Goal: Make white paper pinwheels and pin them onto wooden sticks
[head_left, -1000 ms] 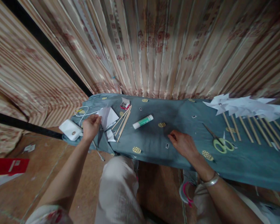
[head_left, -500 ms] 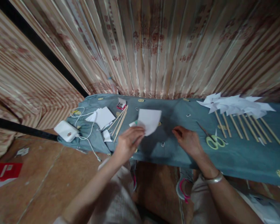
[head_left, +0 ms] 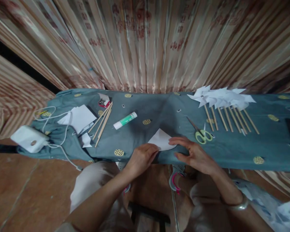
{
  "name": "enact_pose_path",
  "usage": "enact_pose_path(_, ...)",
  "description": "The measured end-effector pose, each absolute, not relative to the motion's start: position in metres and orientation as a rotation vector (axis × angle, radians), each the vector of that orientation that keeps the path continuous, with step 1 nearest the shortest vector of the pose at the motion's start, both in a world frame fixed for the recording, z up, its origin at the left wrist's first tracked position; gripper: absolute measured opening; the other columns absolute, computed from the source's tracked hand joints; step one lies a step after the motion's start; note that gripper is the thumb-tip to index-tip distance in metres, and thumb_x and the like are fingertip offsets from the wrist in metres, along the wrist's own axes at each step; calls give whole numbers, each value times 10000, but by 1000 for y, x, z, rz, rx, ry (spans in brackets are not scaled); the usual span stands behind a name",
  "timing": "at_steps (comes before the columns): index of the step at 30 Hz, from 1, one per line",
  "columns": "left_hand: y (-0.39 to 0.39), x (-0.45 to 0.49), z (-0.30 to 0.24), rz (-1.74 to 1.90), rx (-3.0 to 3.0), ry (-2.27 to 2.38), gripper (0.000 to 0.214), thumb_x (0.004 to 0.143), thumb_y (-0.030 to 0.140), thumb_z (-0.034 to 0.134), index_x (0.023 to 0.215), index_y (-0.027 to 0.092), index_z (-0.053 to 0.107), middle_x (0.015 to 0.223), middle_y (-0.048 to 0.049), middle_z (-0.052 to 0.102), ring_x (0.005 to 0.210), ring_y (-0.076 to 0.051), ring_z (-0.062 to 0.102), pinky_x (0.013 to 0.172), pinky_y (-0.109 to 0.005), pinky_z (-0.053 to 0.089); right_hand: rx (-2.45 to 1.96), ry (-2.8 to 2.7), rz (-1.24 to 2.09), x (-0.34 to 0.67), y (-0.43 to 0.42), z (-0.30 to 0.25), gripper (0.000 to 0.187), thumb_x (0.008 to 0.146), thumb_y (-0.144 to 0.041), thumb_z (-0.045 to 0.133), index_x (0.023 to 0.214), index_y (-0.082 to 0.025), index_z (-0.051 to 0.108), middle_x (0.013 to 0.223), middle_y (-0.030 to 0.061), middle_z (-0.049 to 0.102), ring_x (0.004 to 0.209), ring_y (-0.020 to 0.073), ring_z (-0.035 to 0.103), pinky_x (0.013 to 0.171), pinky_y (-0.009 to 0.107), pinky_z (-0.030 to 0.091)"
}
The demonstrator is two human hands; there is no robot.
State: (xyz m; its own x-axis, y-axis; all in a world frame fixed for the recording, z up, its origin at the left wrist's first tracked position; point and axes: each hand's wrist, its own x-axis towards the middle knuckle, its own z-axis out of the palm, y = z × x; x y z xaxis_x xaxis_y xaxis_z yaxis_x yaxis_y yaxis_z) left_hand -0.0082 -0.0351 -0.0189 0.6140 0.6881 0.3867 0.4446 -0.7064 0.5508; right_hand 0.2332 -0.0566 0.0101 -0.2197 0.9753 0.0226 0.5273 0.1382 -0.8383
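Since half a second ago, one white paper sheet [head_left: 162, 138] has come down to the near edge of the cloth-covered worktop [head_left: 159, 108], a corner now pointing away from the person. The left hand [head_left: 142, 158] pinches its near left edge, while the right hand [head_left: 194, 154], thumb spread away from the fingers, touches its right side; beyond, the glue stick [head_left: 125, 120] lies leftward and the scissors [head_left: 197, 129] rightward
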Motion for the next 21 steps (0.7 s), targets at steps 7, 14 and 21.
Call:
enact_pose_path(7,-26,-4,-20,797,2256,1014,203,983,243,498,1043,153,669,939,-76,742,864,-192,715,788,-313,587,-1581,-1672,966,208,-46,2,181,867,-359,612,830,-226,730,780,12,728,733,182,679,710,296,520)
enact_pose_path(14,-23,-9,-20,823,2080,1117,242,952,236,551,1174,160,607,1086,-89,728,913,-183,709,838,-320,586,-1689,-1680,761,198,-28,-12,187,870,-327,564,832,-203,699,788,34,723,724,193,658,697,300,480)
enact_pose_path(21,-23,-16,-21,780,2139,1132,237,947,202,545,1175,170,600,1097,-95,713,977,-198,693,874,-345,577,-1678,-1744,576,192,-25,-19,194,903,-310,515,823,-202,655,825,68,716,778,218,645,741,331,480)
